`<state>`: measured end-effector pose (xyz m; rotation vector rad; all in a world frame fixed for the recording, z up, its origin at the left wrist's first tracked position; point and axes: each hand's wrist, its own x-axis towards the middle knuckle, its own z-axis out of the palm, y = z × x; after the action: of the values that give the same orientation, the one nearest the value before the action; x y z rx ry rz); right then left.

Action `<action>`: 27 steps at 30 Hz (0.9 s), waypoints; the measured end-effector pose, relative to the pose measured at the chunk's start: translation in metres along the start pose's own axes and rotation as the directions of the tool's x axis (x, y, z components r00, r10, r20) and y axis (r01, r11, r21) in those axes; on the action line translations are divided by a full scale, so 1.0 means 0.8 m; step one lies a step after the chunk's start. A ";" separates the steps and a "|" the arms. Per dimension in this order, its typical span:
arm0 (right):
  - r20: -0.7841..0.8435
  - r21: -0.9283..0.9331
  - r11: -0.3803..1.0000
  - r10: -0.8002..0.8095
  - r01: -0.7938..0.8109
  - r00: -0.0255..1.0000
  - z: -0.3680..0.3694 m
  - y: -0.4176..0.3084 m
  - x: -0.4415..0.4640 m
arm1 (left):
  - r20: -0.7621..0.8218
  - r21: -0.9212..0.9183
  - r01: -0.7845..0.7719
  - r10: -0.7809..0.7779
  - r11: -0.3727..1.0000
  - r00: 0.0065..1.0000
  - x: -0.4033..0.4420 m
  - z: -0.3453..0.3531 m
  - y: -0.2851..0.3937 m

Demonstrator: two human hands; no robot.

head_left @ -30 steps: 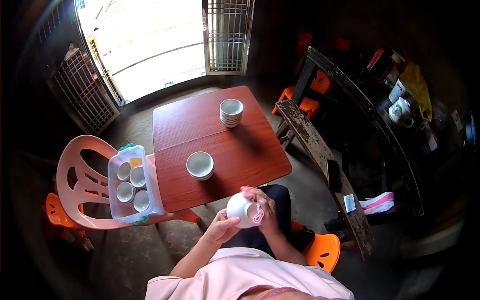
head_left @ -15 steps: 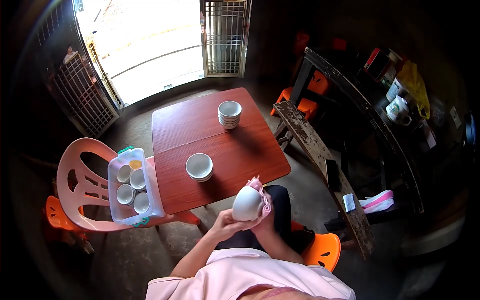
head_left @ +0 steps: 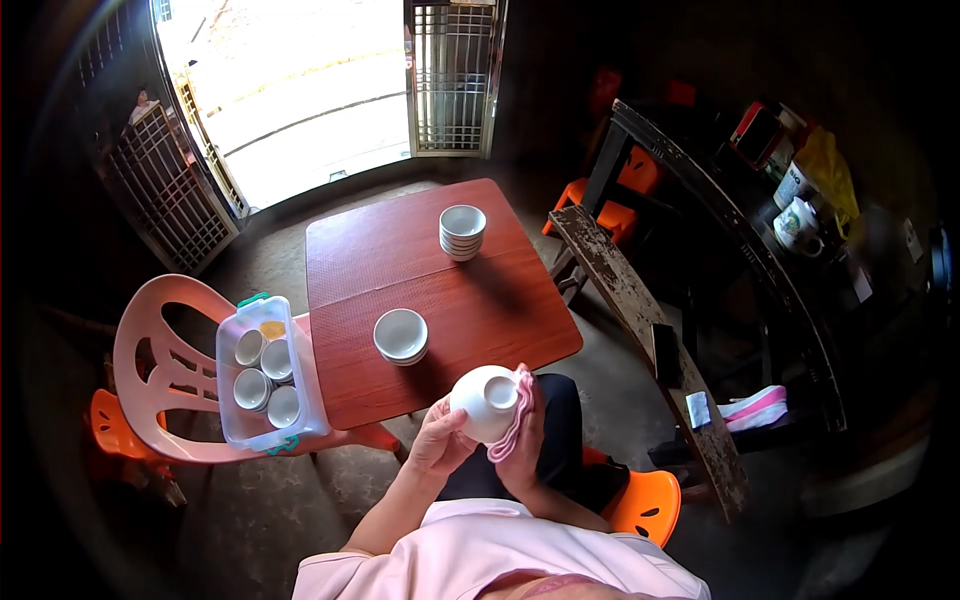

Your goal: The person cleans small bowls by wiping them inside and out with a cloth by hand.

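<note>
A white bowl [head_left: 478, 408] is held over my lap, tilted so that its foot ring faces up. My left hand [head_left: 440, 440] grips the bowl's left side, thumb on the outer wall. On the other side my right hand [head_left: 524, 440] presses a pink cloth [head_left: 514, 425] against the rim. Just beyond, on the red-brown table [head_left: 420, 270], stand a short stack of white bowls [head_left: 401, 336] and a taller stack [head_left: 462, 232] farther back.
To the left, a clear plastic box [head_left: 312, 395] holding several white bowls rests on a pink chair [head_left: 150, 330]. A worn wooden bench [head_left: 630, 310] at the right carries a dark phone [head_left: 665, 355]. An orange stool [head_left: 648, 503] is beside me.
The bowl has turned in my hands, so its foot ring now shows toward me. The cloth has shifted down along the rim's right side.
</note>
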<state>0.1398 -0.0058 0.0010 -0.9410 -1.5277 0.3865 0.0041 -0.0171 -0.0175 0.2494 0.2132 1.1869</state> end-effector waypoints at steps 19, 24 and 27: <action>0.158 0.212 0.965 0.125 -0.157 0.980 0.001 0.013 -0.010 | 0.085 0.412 -0.069 0.038 0.909 0.996 -0.023 -0.006 -0.008; 0.813 0.339 0.846 -0.043 -0.413 0.580 -0.038 0.013 0.075 | 0.129 0.401 0.100 -0.164 0.911 0.978 -0.030 -0.006 0.003; 0.909 0.255 0.904 -0.103 -0.342 0.404 -0.043 -0.008 0.091 | 0.190 0.350 0.100 -0.175 0.931 0.966 -0.033 0.010 0.005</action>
<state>0.1748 0.0351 0.0615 -0.4562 -2.2304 1.4948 -0.0066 -0.0411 -0.0078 0.6547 0.2374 0.9684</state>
